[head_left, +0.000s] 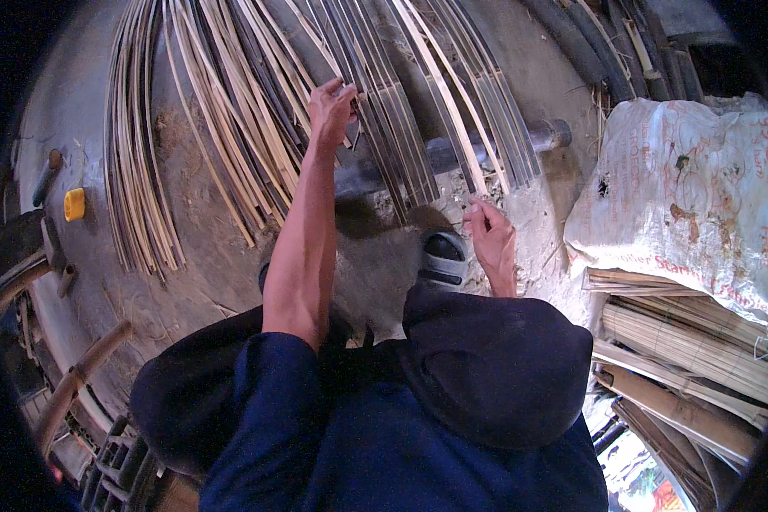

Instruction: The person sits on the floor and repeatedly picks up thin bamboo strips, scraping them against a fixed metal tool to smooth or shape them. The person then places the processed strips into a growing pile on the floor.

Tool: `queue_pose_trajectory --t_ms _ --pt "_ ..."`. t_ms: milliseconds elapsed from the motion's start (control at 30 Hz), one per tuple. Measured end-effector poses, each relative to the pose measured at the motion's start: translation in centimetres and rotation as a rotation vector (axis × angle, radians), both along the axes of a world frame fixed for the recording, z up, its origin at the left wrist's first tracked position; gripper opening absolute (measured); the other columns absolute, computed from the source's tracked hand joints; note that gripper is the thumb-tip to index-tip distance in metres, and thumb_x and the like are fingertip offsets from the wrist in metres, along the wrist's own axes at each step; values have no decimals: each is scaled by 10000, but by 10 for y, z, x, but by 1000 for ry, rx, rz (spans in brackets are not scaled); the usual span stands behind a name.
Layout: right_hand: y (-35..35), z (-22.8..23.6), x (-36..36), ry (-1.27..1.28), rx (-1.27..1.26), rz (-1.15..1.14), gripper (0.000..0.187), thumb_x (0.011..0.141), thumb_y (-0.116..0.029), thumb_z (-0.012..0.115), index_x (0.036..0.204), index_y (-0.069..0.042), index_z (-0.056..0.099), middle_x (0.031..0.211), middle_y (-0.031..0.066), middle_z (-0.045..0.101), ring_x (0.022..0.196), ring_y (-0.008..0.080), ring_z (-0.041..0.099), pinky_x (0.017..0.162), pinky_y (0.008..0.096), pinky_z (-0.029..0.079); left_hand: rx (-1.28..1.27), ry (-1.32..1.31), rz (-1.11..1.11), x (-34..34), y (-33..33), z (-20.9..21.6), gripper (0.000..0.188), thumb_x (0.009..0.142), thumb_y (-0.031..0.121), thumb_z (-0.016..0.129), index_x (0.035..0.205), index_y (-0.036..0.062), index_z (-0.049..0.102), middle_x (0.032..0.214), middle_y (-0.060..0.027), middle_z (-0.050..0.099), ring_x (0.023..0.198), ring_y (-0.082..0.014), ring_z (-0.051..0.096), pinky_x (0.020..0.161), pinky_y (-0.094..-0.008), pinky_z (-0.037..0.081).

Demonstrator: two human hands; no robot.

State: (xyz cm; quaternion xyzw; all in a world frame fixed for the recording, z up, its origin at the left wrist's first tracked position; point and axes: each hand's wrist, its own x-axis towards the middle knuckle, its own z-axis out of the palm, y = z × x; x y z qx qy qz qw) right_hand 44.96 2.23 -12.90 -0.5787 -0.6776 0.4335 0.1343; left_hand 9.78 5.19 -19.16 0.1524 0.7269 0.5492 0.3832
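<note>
My left hand point(333, 113) is reached far forward, its fingers closed in a pinch on a bamboo strip point(318, 43) among the dark strips. Beside it, a band of thin dark strips point(392, 107) tied across lies over a dark round pole point(363, 177). More banded strips point(489, 94) lie to the right, with pale strips point(449, 85) running along their left side. Close to the near end of a pale strip, my right hand point(493, 241) is closed, thumb against fingers. Whatever its fingertips may hold is too small to make out.
Loose bamboo strips point(132, 154) fan across the floor at left, with a yellow object point(74, 204) beyond them. On the right, a printed white sack point(674, 196) lies above stacked split bamboo point(691, 333). My sandalled foot point(442, 260) is near the strips' ends.
</note>
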Motion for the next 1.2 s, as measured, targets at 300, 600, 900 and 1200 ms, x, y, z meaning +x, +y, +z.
queue_pose_trajectory --t_ms 300,600,900,1200 --pt "-34 -12 -4 63 -206 -14 297 998 -254 557 1176 -45 671 844 98 721 707 154 693 642 303 546 -44 -28 -54 -13 7 1 651 913 279 694 1436 -15 442 1283 -179 606 1084 -297 638 884 -455 555" --pt "-36 -2 -13 5 -225 24 318 1010 -274 543 1192 -44 665 868 111 736 721 145 694 694 286 544 -44 -53 -2 -10 6 -7 588 927 267 682 1412 0 486 1291 -197 595 1071 -307 634 874 -489 565" --pt "-42 -21 -8 120 -216 50 296 988 -314 575 1112 -71 689 816 116 712 722 222 686 691 344 544 -6 -23 8 -12 8 -3 584 922 251 680 1389 -39 485 1183 -217 630 1002 -295 656 805 -436 581" --pt "4 35 -104 359 -295 125 333 991 -333 583 955 -12 665 758 106 676 654 198 667 618 346 529 265 -19 -4 10 14 24 289 939 240 647 1048 -29 641 670 -14 536 541 -110 494 483 -303 407"
